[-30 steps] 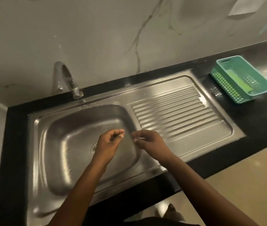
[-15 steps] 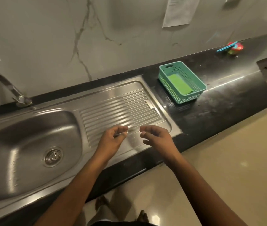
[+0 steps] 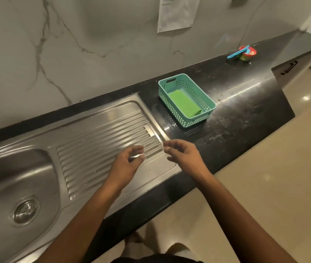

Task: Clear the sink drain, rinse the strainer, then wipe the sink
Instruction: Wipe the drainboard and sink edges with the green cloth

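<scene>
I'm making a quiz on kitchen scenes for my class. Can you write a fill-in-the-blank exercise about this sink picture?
1. The green cloth lies inside the teal ____.
2. Both hands, left hand and right hand, hover over the ribbed ____.
3. The drain strainer sits in the sink ____.
4. A sheet of ____ hangs on the wall.

Answers: basket; drainboard; basin; paper

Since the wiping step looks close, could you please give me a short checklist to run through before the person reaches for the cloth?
1. Strainer seated in the drain: ok, it sits in the basin floor.
2. Green cloth available: ok, lying flat in the teal basket on the counter.
3. Path to basket clear: ok, only bare counter lies between.
4. Right hand free: ok, fingers loosely curled, nothing seen in it.
5. Left hand free: cannot tell, something small may be pinched.
6. Drain free of debris: cannot tell, too small.
</scene>
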Motion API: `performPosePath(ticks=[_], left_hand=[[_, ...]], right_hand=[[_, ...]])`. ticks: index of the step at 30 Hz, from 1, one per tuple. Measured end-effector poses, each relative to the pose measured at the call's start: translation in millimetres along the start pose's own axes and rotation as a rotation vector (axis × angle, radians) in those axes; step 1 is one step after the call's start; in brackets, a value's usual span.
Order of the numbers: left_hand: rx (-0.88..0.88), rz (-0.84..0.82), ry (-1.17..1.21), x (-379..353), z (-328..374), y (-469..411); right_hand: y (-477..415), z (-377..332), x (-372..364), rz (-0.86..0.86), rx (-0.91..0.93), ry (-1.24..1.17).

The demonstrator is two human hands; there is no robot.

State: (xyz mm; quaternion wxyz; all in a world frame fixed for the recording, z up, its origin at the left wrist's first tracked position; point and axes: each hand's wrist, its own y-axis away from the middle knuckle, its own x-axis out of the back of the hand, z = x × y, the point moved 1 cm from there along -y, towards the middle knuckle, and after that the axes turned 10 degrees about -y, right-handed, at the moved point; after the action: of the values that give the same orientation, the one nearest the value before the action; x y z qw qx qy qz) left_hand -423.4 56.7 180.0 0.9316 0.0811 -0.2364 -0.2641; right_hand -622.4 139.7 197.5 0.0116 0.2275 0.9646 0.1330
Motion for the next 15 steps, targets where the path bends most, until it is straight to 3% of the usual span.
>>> performPosePath(ticks=[10,15], left_hand=[[0.034,0.050,-0.004,-21.6,27.1,-32.4],[0.085,0.171,0.029,-46.0,36.1,-41.0]], right_hand=[[-133.6,-51.6,74.8,0.124,0.099,0.106],[-222.0,-49.3,94.1,0.081,0.106,0.401]])
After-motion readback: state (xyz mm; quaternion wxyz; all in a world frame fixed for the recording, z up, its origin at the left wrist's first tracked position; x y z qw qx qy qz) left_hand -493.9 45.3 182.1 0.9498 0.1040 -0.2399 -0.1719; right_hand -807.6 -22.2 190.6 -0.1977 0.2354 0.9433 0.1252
